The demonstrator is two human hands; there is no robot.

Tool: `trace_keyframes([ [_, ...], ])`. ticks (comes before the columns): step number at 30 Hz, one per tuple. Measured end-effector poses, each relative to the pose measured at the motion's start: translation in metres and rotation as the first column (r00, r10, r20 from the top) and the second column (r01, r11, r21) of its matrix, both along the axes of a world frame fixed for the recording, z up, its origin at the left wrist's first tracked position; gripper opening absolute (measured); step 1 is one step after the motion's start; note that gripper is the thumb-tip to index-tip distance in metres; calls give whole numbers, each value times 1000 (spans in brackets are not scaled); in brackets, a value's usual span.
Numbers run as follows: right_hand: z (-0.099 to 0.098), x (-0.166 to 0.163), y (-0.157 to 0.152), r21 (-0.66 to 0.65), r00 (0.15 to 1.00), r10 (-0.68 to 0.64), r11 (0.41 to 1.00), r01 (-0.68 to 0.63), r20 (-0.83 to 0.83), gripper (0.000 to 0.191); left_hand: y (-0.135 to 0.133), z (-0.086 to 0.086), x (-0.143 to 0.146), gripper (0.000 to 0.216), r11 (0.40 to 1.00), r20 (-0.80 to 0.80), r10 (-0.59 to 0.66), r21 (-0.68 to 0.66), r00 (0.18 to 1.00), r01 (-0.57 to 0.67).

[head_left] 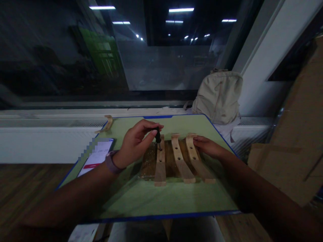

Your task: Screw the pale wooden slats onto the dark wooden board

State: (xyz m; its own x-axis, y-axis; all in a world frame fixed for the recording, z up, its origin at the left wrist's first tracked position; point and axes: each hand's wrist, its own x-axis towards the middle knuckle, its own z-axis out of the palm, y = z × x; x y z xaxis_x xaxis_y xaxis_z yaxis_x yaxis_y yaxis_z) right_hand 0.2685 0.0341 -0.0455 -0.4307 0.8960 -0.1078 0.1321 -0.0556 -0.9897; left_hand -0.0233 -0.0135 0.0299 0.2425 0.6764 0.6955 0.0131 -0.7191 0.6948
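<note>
My left hand (136, 143) pinches a small dark screwdriver (158, 135) upright, its tip at a hole in the leftmost of three curved wooden slats (160, 161). The slats lie side by side on a brown board (148, 161) on a green mat (151, 198). My right hand (207, 146) rests on the rightmost slat (195, 158), fingers curled over its far end. A purple watch band (111, 163) circles my left wrist.
A phone (97, 156) with a lit screen lies at the mat's left edge. One loose curved wooden piece (108, 122) sits at the mat's far left corner. A beige backpack (218, 95) leans by the window. Cardboard boxes (297, 134) stand on the right.
</note>
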Motion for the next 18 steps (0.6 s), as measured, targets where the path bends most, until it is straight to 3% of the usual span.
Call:
trace_keyframes([
  [5, 5, -2, -4, -28, 999, -10, 1000, 11, 41, 39, 5, 0, 0, 22, 972, -5, 121, 202, 993, -117],
  [8, 7, -1, -4, 1, 996, -52, 999, 52, 69, 39, 2, 2, -1, 16, 978, -38, 121, 175, 992, -113],
  [13, 10, 0, -4, 39, 995, -45, 998, 41, 94, 39, -4, 3, 2, 22, 997, -97, -7, 72, 995, 14],
  [15, 11, 0, -4, 50, 989, -38, 998, 31, 146, 38, -2, 2, 4, 19, 993, -75, -1, 116, 997, 10],
  [18, 12, 0, -5, 31, 989, -27, 999, 22, 146, 40, 5, 0, 5, 16, 962, -34, 117, 253, 993, -104],
])
